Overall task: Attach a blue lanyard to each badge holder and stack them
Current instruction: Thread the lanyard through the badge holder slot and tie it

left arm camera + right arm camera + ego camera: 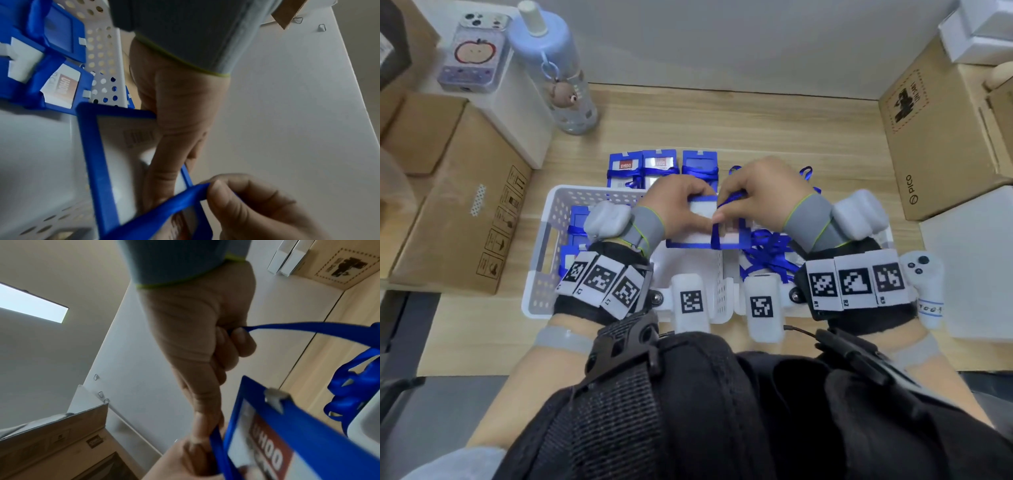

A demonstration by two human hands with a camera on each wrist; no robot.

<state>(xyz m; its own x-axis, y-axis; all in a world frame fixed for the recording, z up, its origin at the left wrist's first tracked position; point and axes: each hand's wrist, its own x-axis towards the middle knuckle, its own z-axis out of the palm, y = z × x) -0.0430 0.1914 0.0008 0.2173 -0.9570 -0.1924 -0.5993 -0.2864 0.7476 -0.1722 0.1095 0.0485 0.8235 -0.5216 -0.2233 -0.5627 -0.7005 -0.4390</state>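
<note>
Over the white basket, both hands work on one blue-framed badge holder [707, 234] with a white card inside. My left hand [681, 209] grips the holder by its left side, thumb on its face; the left wrist view shows the holder [96, 154] with that hand's thumb across it. My right hand [753, 195] pinches a blue lanyard [717, 236] that runs down across the holder. In the right wrist view the right hand [207, 353] grips the lanyard [298, 326], with the holder [287, 426] below. Three finished holders [661, 169], wrapped in lanyards, lie side by side behind the basket.
The white perforated basket [544, 240] holds more blue holders [577, 222] on its left. Loose blue lanyards [767, 253] lie piled at its right. Cardboard boxes [458, 212] flank the wooden table. A pale blue bottle [554, 68] and a phone [476, 51] stand at the back left.
</note>
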